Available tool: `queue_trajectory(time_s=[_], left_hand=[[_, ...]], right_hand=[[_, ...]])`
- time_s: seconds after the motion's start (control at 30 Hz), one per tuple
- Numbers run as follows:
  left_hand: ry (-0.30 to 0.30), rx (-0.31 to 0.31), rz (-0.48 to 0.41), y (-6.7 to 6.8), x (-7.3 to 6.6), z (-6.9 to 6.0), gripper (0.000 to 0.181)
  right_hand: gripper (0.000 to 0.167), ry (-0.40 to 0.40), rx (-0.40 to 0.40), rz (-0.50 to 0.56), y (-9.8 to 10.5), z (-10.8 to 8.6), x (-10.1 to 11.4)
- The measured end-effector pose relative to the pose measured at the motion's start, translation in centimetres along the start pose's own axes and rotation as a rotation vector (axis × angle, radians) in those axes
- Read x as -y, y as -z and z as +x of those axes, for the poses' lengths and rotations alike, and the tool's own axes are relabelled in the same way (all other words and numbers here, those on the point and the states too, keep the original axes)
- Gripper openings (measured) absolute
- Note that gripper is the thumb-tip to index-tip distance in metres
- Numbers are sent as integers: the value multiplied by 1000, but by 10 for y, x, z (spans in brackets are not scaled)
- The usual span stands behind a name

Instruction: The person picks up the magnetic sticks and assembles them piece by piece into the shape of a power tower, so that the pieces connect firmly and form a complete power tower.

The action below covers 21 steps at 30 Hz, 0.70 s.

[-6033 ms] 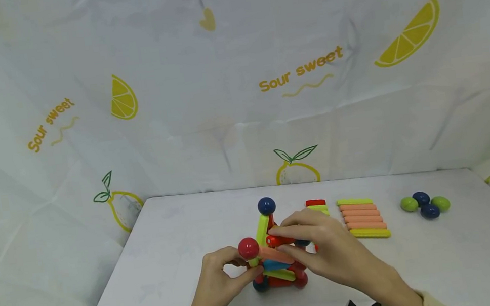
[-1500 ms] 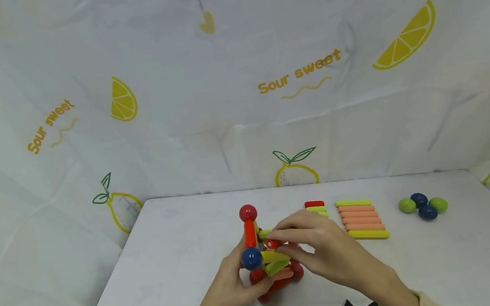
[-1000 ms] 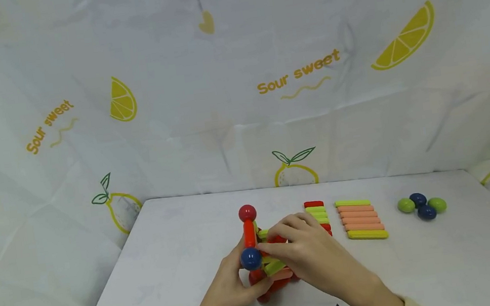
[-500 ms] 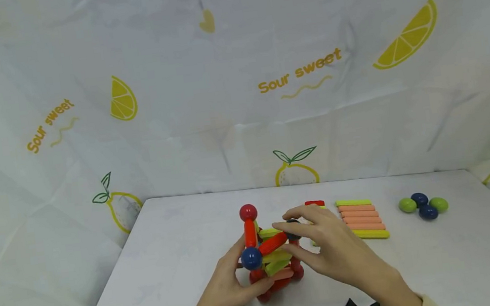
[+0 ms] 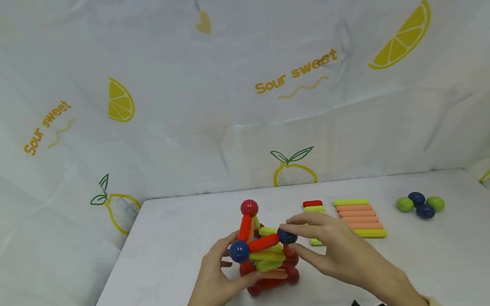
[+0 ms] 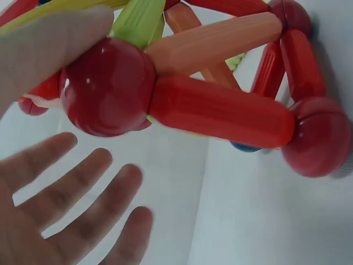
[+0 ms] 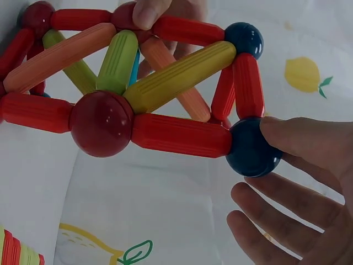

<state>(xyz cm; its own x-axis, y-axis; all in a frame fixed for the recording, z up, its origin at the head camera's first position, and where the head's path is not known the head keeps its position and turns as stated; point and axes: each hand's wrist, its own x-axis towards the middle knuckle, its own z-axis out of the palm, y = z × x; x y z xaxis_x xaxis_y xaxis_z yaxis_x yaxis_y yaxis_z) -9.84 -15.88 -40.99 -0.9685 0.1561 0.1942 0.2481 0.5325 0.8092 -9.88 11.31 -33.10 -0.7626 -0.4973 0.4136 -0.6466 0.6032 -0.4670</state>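
A framework of magnetic rods and balls [image 5: 268,256] stands on the table between both hands. My left hand [image 5: 212,282] holds its left side, thumb in front. In the left wrist view that thumb [image 6: 60,44] lies against a red ball [image 6: 107,88], while several fingers [image 6: 102,201] are spread apart from it. My right hand [image 5: 346,253] pinches a blue ball [image 5: 288,235] at the upper right corner between thumb and fingers. A red rod [image 5: 263,243] joins that ball to another blue ball [image 5: 239,251]. The highest ball [image 5: 249,208] is red.
Behind the right hand lies a row of red and lime rods [image 5: 313,210], partly hidden. Orange and yellow rods [image 5: 359,213] lie to its right. Loose green and blue balls [image 5: 425,211] sit farther right. A lemon-print curtain [image 5: 207,142] hangs behind the table [image 5: 156,255].
The framework has been turned since six seconds ago. The red rod that my right hand held now spans two blue balls. My right hand's fingers have shifted onto the right blue ball.
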Motion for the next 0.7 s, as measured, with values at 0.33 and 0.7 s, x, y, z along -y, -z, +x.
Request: queue_trajectory(time_s=[0.33, 0.7], left_hand=[[-6, -419, 117, -6, -2, -1, 24], [10, -48, 118, 1, -10, -8, 67]], right_hand=[[43, 50, 40, 104, -7, -1, 9], [44, 135, 48, 169, -18, -2, 18]])
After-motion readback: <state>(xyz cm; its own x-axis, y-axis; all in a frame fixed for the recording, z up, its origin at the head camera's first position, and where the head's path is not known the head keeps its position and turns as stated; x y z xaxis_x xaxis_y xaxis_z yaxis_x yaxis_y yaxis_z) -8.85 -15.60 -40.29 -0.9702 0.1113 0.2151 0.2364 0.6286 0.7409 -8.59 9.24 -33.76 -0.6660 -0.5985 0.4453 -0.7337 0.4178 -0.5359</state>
